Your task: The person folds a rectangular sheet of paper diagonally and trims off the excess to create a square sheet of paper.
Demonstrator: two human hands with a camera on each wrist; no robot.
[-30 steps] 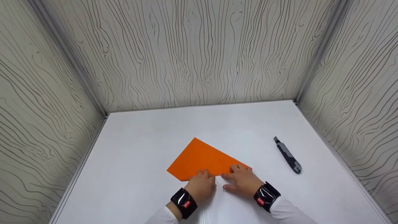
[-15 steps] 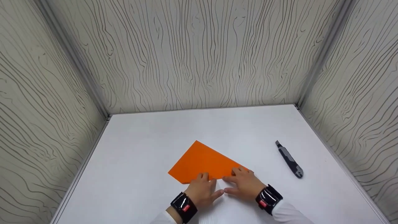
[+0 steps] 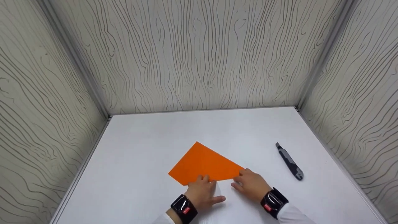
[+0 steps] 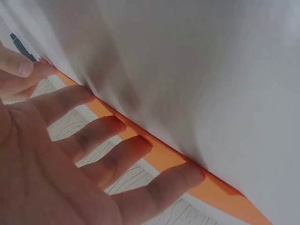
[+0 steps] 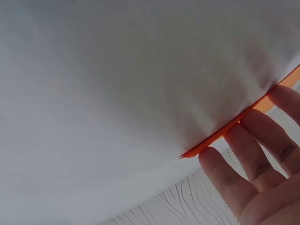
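Observation:
A folded sheet of orange paper (image 3: 202, 161) lies on the table, one corner toward the back wall and its folded edge toward the person. My left hand (image 3: 201, 193) rests fingertips on the near edge, thumb stretched out to the right over the table. In the left wrist view its fingers (image 4: 164, 190) lie spread and nearly straight along the paper's fold (image 4: 220, 185). Over the narrow right end of the sheet is my right hand (image 3: 252, 186). Its extended fingers (image 5: 225, 176) touch the paper's edge (image 5: 211, 140) in the right wrist view, just short of the pointed tip.
To the right of the hands, a black and grey utility knife (image 3: 289, 161) lies slanted, blade end toward the back. The white table (image 3: 140, 140) is bounded by wood-grain patterned panels (image 3: 199, 56) behind and at both sides.
My right hand has slid right along the near edge to the paper's end. My left hand stays on the paper, its thumb now spread outward. The view has tilted slightly up.

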